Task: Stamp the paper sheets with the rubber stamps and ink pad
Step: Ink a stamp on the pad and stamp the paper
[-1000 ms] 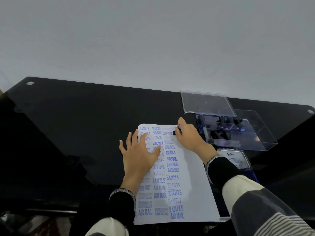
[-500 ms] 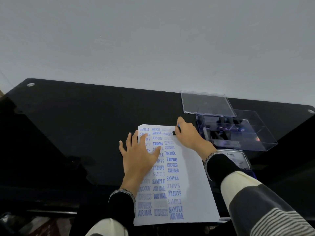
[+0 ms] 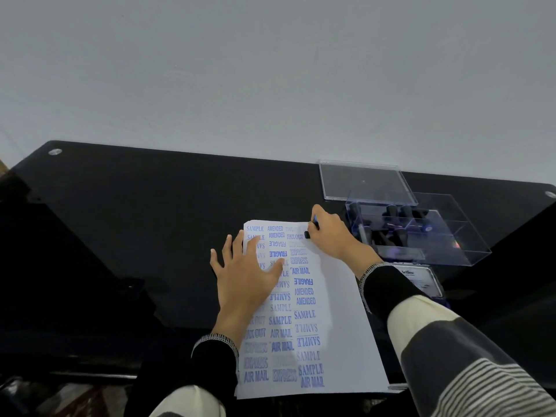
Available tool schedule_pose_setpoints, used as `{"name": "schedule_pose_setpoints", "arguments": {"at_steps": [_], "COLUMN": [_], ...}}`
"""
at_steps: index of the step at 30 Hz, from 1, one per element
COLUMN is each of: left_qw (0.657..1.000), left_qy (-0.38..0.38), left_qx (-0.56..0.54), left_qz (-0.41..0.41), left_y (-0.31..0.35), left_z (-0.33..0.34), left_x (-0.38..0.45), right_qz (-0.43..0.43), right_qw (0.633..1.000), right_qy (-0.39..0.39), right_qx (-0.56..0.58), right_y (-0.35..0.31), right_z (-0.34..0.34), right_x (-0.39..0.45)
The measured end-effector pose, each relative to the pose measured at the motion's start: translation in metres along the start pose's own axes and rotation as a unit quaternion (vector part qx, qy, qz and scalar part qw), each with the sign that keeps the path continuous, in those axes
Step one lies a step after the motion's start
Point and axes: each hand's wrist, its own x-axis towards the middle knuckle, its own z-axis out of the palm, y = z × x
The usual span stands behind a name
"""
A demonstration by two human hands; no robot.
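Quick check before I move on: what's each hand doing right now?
Left hand: open, fingers spread flat, pressing on the paper sheet.
Right hand: closed around a rubber stamp at the sheet's top edge.

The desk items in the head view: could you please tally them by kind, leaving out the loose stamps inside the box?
Paper sheet: 1
Stamp in the right hand's grip: 1
Clear box: 1
Clear lid: 1
Ink pad: 1
Total: 5
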Motion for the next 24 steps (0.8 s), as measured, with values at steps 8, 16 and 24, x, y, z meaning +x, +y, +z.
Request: {"name": "schedule_pose_setpoints", "arguments": {"at_steps": [8, 16, 24], "left_qw": [1.000, 1.000, 1.000], "left_qy": [0.003, -0.006, 0.004], "left_qx": [0.000, -0.004, 0.001], "left_qz": [0.001, -0.002, 0.005], "left_y": [-0.001, -0.001, 0.000], "left_z": [0.001, -0.002, -0.001], "left_x": [0.000, 0.000, 0.000], "right_qz": [-0.015, 0.041, 0.080], "right_qw": [0.999, 0.996, 0.968], "right_qy": [0.044, 0.001, 0.092], "right_qx": [0.001, 0.084, 0.219], "right_y": [0.002, 0.010, 0.021], "right_z": [0.007, -0.008, -0.039], "right_x": [-0.009, 0.003, -0.001]}}
